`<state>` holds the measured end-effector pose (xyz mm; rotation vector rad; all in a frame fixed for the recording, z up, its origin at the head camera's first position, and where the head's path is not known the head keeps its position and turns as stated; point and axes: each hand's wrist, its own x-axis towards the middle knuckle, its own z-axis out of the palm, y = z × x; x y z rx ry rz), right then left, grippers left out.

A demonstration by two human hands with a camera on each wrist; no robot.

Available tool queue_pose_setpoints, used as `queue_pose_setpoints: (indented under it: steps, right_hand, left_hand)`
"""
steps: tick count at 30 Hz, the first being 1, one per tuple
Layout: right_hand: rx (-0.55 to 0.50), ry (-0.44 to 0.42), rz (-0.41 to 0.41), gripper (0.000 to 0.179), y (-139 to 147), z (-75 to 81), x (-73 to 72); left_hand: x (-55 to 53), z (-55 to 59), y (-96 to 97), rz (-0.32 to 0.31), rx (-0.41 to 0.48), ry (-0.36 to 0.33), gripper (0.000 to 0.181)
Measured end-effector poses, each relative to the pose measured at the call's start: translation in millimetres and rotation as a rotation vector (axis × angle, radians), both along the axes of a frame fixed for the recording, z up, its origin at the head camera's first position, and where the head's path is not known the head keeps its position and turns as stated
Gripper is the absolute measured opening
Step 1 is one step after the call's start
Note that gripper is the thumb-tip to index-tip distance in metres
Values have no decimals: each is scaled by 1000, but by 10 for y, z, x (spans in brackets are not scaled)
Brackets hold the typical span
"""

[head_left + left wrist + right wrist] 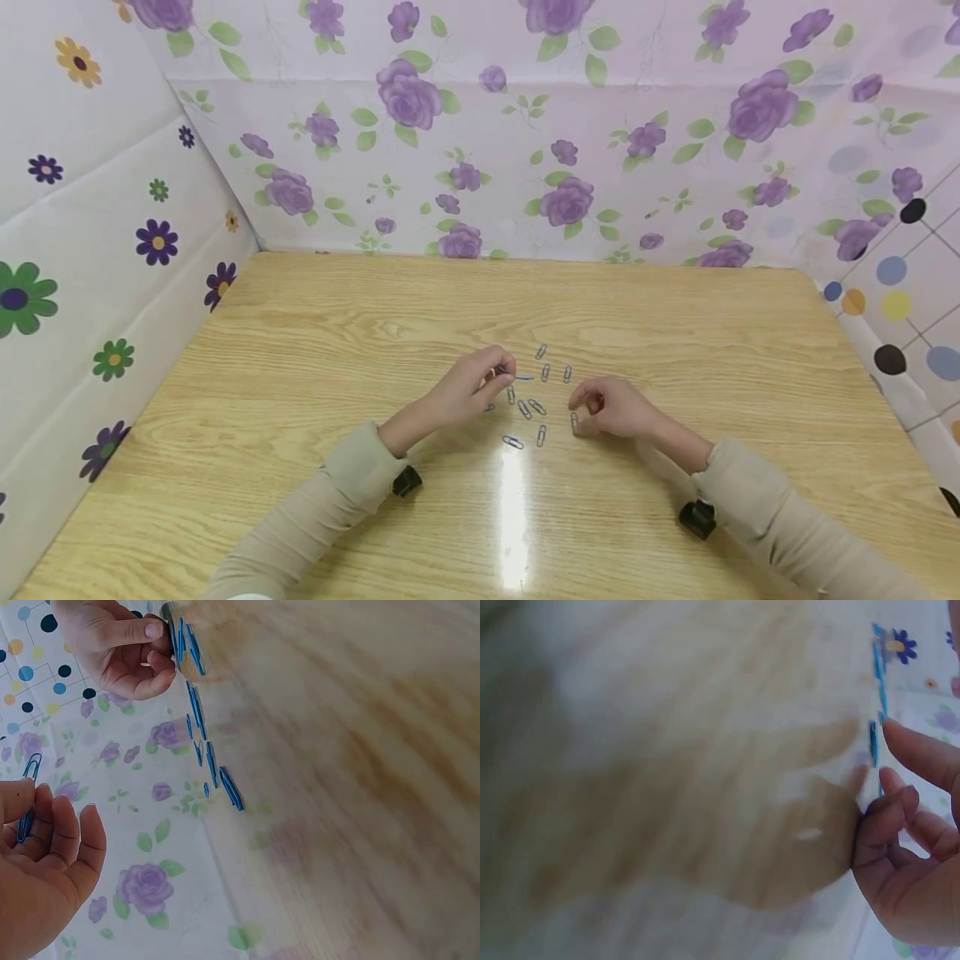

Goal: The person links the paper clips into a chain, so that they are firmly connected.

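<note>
On the wooden table (300, 375), nine loose paper clips (536, 407); left hand (468, 392) pinches another, right hand (615, 408) loosely curled.

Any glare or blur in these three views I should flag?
Head view: sharp, with a white glare streak on the table below the paper clips. Left wrist view: wood grain smeared, the left hand fairly clear. Right wrist view: heavily blurred and shadowed; only the right hand reads.

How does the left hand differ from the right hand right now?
The left hand pinches a blue paper clip clear of the table; the right hand holds none, fingers curled at a clip lying flat. The left sits farther back, the right nearer. Both flank the loose clips.
</note>
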<state>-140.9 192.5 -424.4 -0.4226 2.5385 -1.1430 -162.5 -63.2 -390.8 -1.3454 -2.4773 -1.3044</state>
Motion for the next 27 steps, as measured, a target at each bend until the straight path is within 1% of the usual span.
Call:
queue_pose_setpoints:
  steps: [4, 8, 12, 16, 24, 27]
  right_hand:
    - [50, 77, 11, 22, -44, -7, 33]
    - [74, 100, 18, 20, -59, -13, 40]
    - [51, 76, 23, 19, -53, -18, 39]
    - [28, 46, 9, 18, -38, -9, 36]
    - [3, -15, -7, 12, -13, 46, 34]
    - [-12, -25, -16, 11, -7, 65, 33]
  left_hand:
    - [4, 7, -5, 7, -5, -8, 4]
    - [5, 9, -8, 9, -9, -7, 4]
    - [7, 12, -14, 2, -11, -7, 5]
    - [10, 21, -14, -4, -13, -12, 6]
    - [1, 24, -8, 5, -24, -15, 5]
    - [-2, 24, -7, 7, -24, -16, 4]
